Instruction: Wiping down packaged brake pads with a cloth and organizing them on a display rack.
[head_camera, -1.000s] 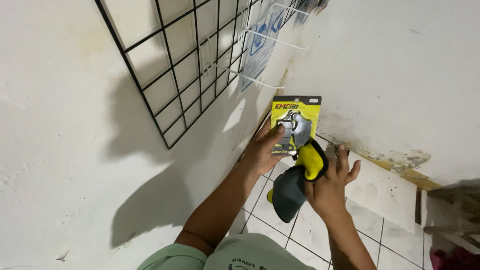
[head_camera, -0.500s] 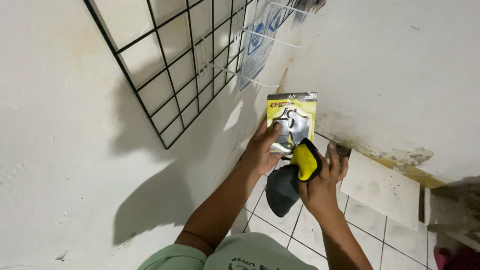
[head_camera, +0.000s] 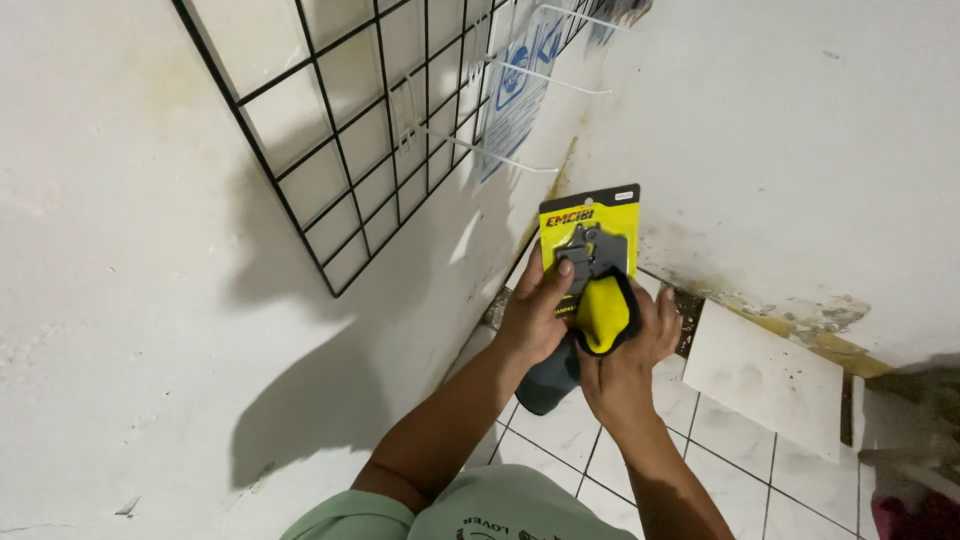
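Black wire grid panel (head_camera: 350, 150) on white wall (head_camera: 120, 300), white hooks (head_camera: 480, 150), tiled floor (head_camera: 800, 470)

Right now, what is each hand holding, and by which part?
Left hand grips the yellow packet by its lower left edge; right hand presses a yellow-and-dark cloth against its lower front.

Head camera looks down, close over hands.

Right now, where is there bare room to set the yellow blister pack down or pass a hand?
Bare patches: the white floor tiles right of the right hand, below the loose white tile leaning on the wall; the lower squares of the black wire grid. Crowded: the corner, where both hands, the left hand too, hold the yellow blister pack and yellow-black cloth; white hooks jut out above.
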